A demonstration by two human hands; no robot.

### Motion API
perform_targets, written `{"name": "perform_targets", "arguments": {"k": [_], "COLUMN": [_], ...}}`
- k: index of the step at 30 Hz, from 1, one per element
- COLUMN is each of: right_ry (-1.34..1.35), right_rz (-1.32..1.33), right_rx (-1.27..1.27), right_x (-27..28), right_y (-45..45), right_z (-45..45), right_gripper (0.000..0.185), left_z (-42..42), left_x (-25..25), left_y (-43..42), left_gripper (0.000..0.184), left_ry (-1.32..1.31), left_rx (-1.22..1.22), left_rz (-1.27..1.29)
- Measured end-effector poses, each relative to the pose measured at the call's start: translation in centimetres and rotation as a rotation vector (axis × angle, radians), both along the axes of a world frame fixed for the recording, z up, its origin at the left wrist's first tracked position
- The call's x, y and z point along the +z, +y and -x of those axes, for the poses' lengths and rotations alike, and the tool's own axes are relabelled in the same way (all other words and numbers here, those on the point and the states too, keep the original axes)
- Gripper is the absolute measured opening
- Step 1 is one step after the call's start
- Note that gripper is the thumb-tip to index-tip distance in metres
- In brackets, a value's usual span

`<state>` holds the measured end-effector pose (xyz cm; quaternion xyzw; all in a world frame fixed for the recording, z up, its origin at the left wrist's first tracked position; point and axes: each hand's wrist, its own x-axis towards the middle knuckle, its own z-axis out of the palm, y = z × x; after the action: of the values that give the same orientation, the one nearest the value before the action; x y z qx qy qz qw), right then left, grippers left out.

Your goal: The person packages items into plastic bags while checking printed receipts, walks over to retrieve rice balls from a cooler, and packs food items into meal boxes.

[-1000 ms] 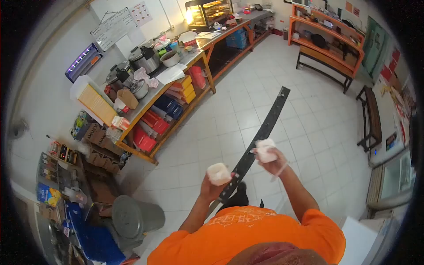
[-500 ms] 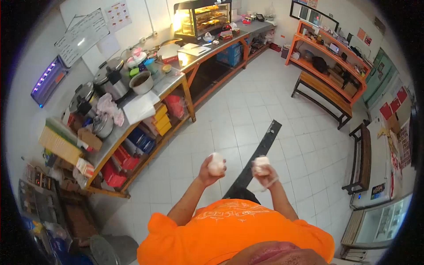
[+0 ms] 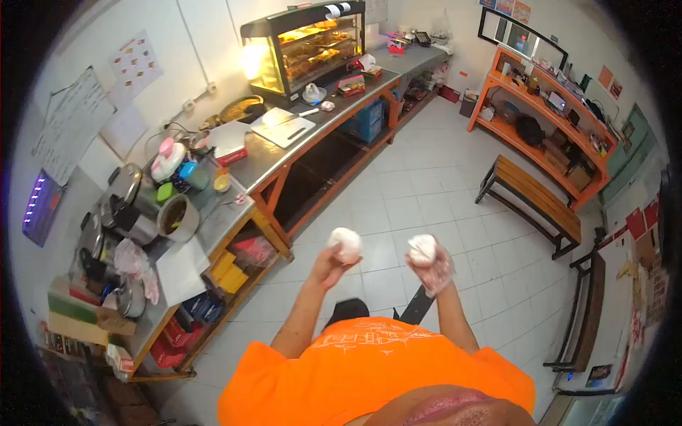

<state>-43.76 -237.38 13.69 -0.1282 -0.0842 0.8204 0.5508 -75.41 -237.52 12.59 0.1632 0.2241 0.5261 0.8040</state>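
Note:
In my left hand (image 3: 328, 270) is a round white bun-like ball (image 3: 346, 243), with my fingers wrapped around its lower side. My right hand (image 3: 438, 273) wears a thin clear plastic glove and grips a second white bun-like ball (image 3: 422, 249), whose top looks folded or creased. Both are held up in front of my orange shirt (image 3: 376, 355), apart from each other, over the tiled floor. Motion blur softens their surfaces, so I cannot tell exactly what they are.
To the left runs a metal-topped counter (image 3: 259, 167) with pots, a cutting board (image 3: 283, 128) and a lit food display case (image 3: 305, 53). A wooden bench (image 3: 529, 195) and an orange shelf (image 3: 543, 117) stand at right. A dark strip (image 3: 416, 305) lies on the floor ahead.
I have moved forward, and the counter and display case appear nearer. Both hands still hold the white balls, slightly higher in view. The dark floor strip is now mostly behind my body and right arm.

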Motion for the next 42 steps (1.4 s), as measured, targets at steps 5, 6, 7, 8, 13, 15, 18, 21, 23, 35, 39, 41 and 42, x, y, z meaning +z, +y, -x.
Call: {"name": "perform_targets", "arguments": {"k": [5, 6, 7, 8, 13, 15, 18, 21, 23, 35, 39, 41, 42], "right_ry": [-0.049, -0.051, -0.042, -0.029, -0.028, -0.098, -0.129, -0.197, -0.251, -0.506, -0.551, -0.526, -0.485], "right_rz": [-0.088, -0.099, -0.098, -0.082, 0.185, 0.355, 0.391, 0.523, 0.646, 0.577, 0.532, 0.340, 0.190], "right_rx": [0.131, 0.129, 0.118, 0.104, -0.070, -0.148, -0.310, -0.440, -0.471, -0.217, -0.024, 0.220, 0.391], "right_x": [0.9, 0.9, 0.3, -1.2, -3.2, -4.0, -6.4, -12.3, -15.0, -13.5, -12.1, -12.6, -12.3], "right_y": [24.4, 29.4, 34.4, 38.3, 56.9, 63.1, 70.7, 78.5, 84.1, 122.9, 134.7, 139.5, 141.3], "right_z": [1.7, 1.4, 0.7, -0.1, -5.7, -9.2, -14.4, -19.6, -22.2, -30.8, -29.5, -26.8, -24.4], "right_gripper": [0.039, 0.040, 0.040, 0.040, 0.035, 0.034, 0.036, 0.037, 0.038, 0.035, 0.038, 0.046, 0.050], "left_z": [3.1, 3.3, 3.6, 3.9, 0.4, -2.4, -5.7, -10.0, -12.1, -14.5, -13.0, -13.3, -13.8], "left_x": [-6.2, -7.1, -7.7, -8.0, -4.4, -2.0, -1.6, 1.6, 1.4, -12.8, -14.2, -15.5, -16.7], "left_y": [16.3, 20.3, 24.6, 28.3, 54.8, 66.7, 86.5, 104.1, 115.9, 151.7, 151.5, 151.5, 150.9], "left_gripper": [0.052, 0.051, 0.050, 0.049, 0.062, 0.055, 0.046, 0.048, 0.046, 0.051, 0.050, 0.052, 0.050], "left_ry": [0.240, 0.271, 0.305, 0.345, 0.625, 0.833, 1.121, 1.361, 1.531, 1.787, 2.067, 2.186, 2.493], "left_rx": [0.313, 0.342, 0.372, 0.396, 0.555, 0.626, 0.717, 0.852, 0.847, 0.271, 0.002, 0.112, 0.532], "left_rz": [0.174, 0.169, 0.158, 0.162, 0.095, -0.121, -0.503, -0.765, -0.697, 0.187, 0.114, 0.050, -0.102]}}
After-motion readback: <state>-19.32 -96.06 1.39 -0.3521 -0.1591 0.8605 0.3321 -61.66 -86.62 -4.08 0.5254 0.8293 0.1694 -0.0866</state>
